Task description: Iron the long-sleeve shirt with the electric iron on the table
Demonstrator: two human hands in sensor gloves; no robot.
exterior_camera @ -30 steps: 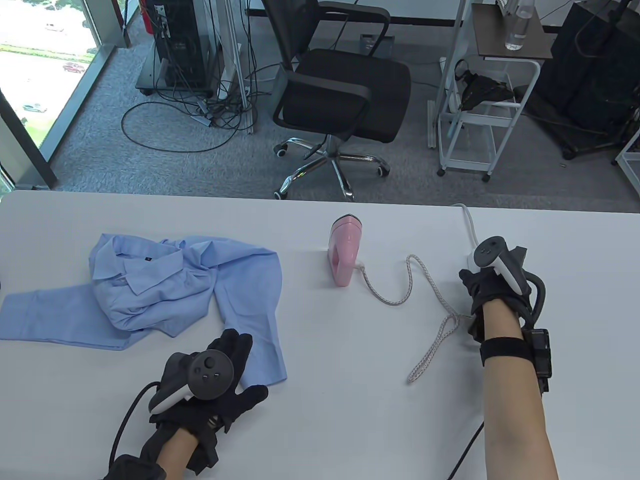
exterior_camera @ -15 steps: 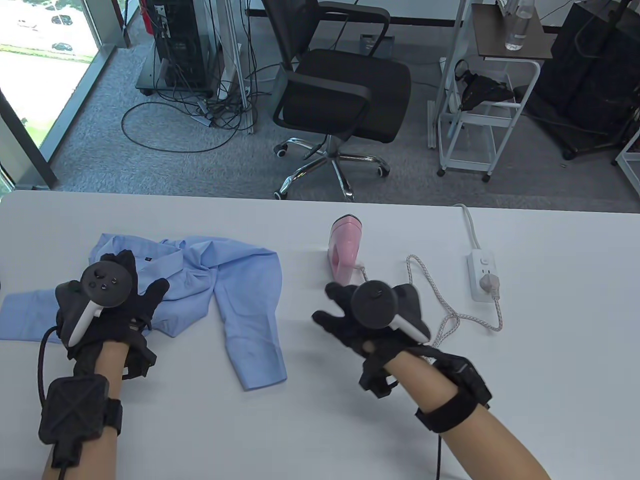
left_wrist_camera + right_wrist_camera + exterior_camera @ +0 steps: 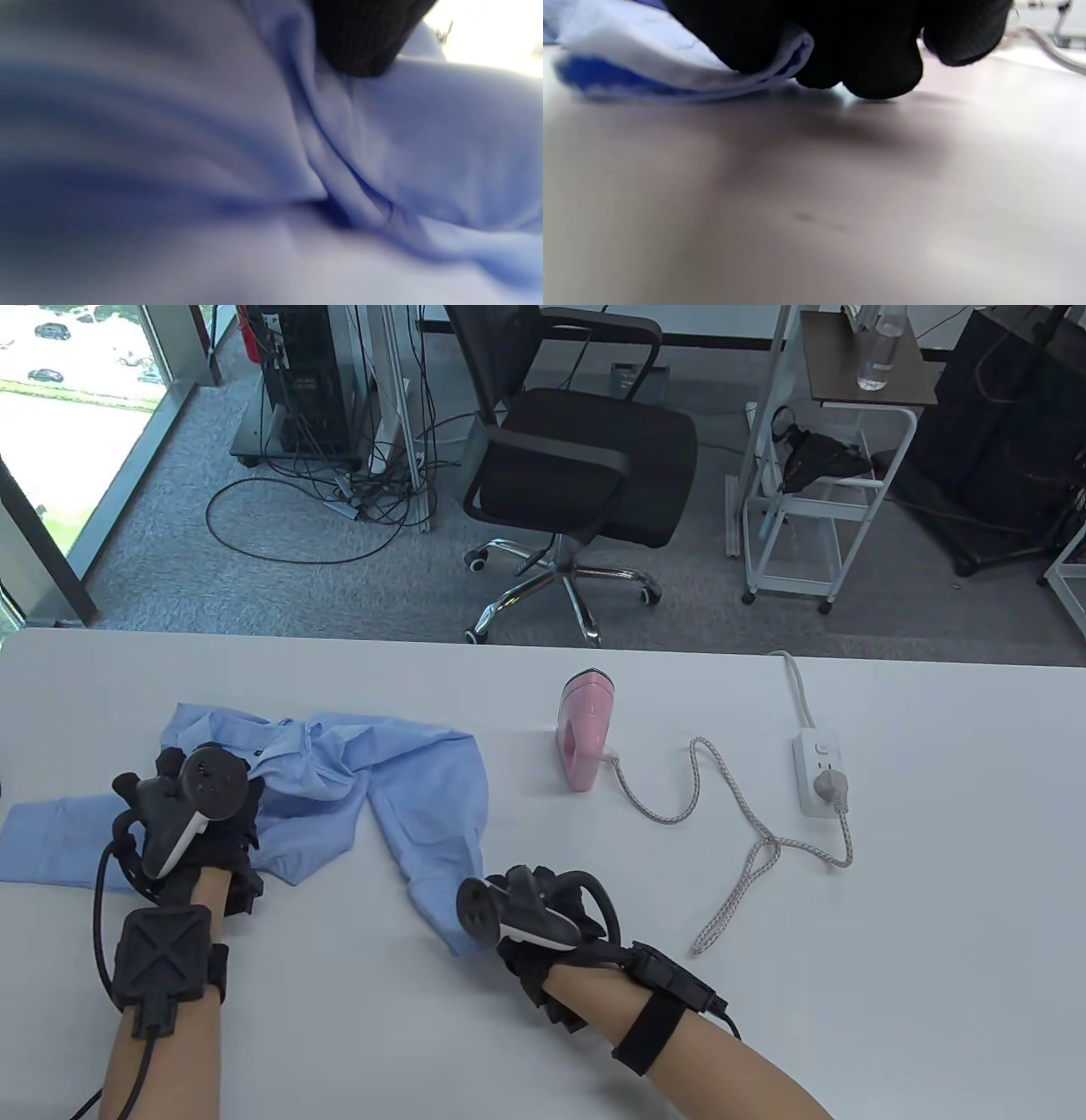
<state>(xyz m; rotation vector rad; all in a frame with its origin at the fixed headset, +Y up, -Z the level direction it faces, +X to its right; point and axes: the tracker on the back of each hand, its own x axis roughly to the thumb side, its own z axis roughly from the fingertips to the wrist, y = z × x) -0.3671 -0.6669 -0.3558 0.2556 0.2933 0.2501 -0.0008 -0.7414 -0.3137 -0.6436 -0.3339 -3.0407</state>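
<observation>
On the white table, the crumpled light-blue long-sleeve cotton shirt lies at nine o'clock, with the left hand gripping its bunched body. One sleeve runs lengthwise toward six o'clock, where the right hand pinches its cuff against the table. The pink plastic electric iron stands upright at twelve o'clock, untouched and nearer the right hand; no containers are in view.
</observation>
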